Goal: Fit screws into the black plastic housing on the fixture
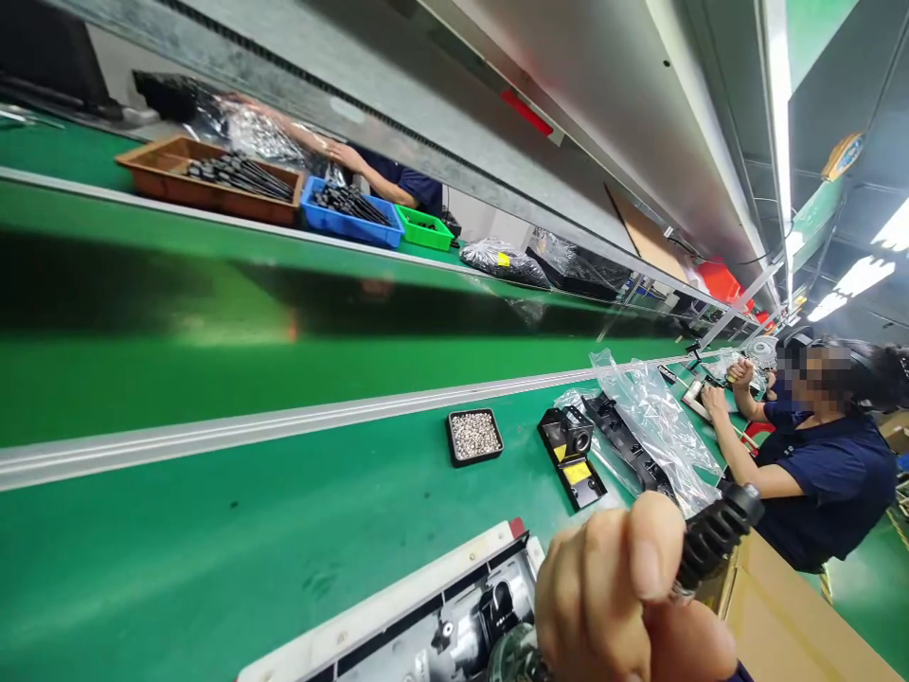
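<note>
Partly cropped, one hand [625, 597] fisted around a ribbed black handle [717, 532], which hand unclear, white housing [398, 606] half hidden.

A hand [625, 597] at five o'clock grips a black ribbed handle [714, 535], thumb up; which hand it is cannot be told. At its seven o'clock lies a white-framed assembly [426, 606]. At twelve o'clock on the green table [213, 530] sits a small black tray of silver bits [474, 437], with a black part [572, 453] at one o'clock. A co-worker in navy [824, 474] works at three o'clock.
</note>
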`<state>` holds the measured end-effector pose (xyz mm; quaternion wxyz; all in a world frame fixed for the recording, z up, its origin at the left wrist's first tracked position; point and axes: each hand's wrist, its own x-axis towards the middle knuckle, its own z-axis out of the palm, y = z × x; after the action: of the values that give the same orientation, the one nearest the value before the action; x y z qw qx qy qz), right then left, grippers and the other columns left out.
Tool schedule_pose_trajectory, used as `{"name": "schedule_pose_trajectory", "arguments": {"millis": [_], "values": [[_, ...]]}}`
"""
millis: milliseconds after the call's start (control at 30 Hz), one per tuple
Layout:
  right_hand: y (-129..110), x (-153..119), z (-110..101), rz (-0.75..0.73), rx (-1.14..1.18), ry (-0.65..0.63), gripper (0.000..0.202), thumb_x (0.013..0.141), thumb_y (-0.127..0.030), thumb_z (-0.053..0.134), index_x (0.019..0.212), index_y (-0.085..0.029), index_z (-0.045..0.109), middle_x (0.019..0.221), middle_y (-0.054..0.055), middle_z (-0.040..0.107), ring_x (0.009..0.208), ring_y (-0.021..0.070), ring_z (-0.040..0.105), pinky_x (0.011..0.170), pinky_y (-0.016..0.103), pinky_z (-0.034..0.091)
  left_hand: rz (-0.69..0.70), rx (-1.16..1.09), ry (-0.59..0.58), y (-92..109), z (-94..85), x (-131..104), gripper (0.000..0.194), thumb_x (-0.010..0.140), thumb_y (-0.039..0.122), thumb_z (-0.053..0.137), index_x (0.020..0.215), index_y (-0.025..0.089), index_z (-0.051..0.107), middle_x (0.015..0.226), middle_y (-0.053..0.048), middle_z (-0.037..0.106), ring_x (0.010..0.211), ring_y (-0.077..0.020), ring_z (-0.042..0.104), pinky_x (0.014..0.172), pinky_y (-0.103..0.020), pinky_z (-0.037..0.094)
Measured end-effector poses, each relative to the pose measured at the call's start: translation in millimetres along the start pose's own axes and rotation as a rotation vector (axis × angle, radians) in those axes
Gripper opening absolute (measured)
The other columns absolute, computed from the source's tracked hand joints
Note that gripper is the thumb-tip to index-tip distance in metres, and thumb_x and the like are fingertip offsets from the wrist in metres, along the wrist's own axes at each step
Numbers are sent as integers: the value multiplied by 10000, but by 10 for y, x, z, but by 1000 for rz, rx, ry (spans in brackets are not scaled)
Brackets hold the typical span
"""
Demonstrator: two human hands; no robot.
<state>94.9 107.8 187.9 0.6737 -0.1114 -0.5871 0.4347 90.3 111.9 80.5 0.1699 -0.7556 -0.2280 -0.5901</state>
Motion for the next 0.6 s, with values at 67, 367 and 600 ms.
{"name": "schedule_pose_trajectory", "arguments": {"millis": [67, 367, 600], "values": [[8, 9, 35, 0, 67, 3, 376, 947, -481, 519, 857, -141, 386, 523, -35, 322, 392, 24, 309, 403, 77, 298, 68, -11, -35, -110, -55, 23, 320, 856, 412, 501, 1052, 215, 660, 1239, 8, 589, 1300, -190, 355, 853, -163, 491], [31, 66, 92, -110, 122, -55, 301, 977, -362, 468, 833, -131, 339, 527, -37, 270, 379, 12, 261, 392, 74, 255, 308, -44, -69, -243, 113, -308, 332, 746, 298, 526, 1048, 326, 663, 1274, 93, 550, 1284, -269, 341, 868, -298, 522], [18, 102, 107, -130, 194, -130, 295, 982, -306, 451, 827, -131, 272, 539, -41, 231, 387, 10, 232, 403, 76, 252, 261, 48, 7, -188, 99, -141, 293, 712, 308, 532, 978, 294, 654, 1208, 63, 610, 1206, -264, 467, 750, -236, 532]]}}
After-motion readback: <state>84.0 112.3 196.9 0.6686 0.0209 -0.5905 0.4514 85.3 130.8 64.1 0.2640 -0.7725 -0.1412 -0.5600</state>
